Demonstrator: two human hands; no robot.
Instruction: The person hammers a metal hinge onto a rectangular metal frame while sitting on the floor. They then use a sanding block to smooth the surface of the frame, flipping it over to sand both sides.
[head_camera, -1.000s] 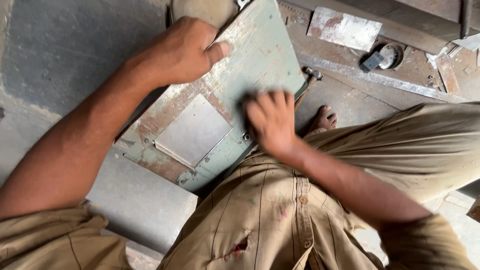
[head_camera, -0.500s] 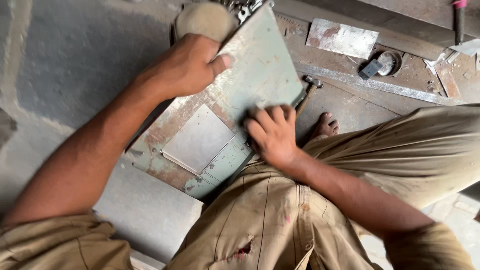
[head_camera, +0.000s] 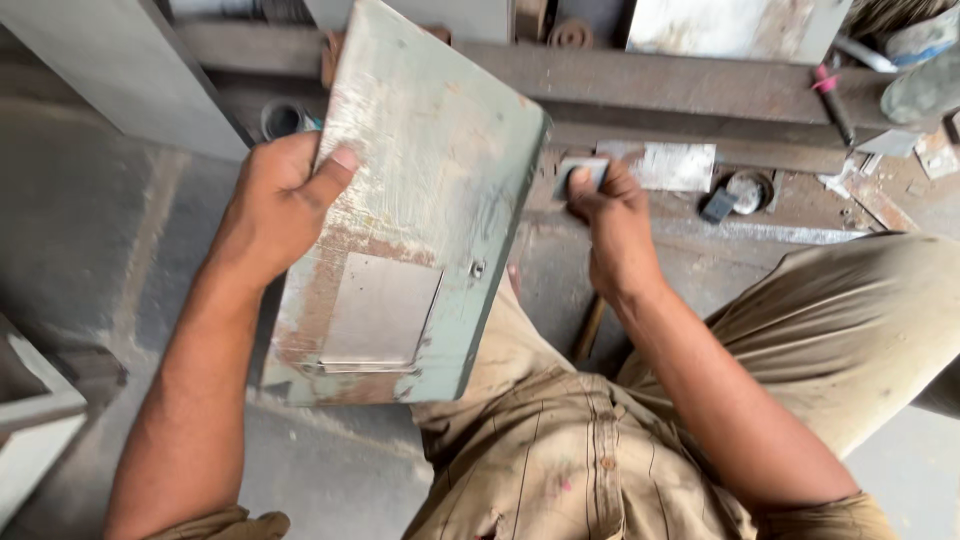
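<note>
Left hand (head_camera: 283, 203) grips the left edge of a worn pale-green rectangular metal panel (head_camera: 420, 200), tilted above the lap with thumb across its face, while the right hand (head_camera: 615, 235), just right of it, pinches a small grey block (head_camera: 581, 172).

left hand (head_camera: 275, 200) gripping green panel (head_camera: 420, 200), right hand (head_camera: 612, 225)

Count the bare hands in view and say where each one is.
2. The left hand grips the left edge of the green panel. The right hand, just right of the panel, pinches a small grey piece. No other hands show.
</note>
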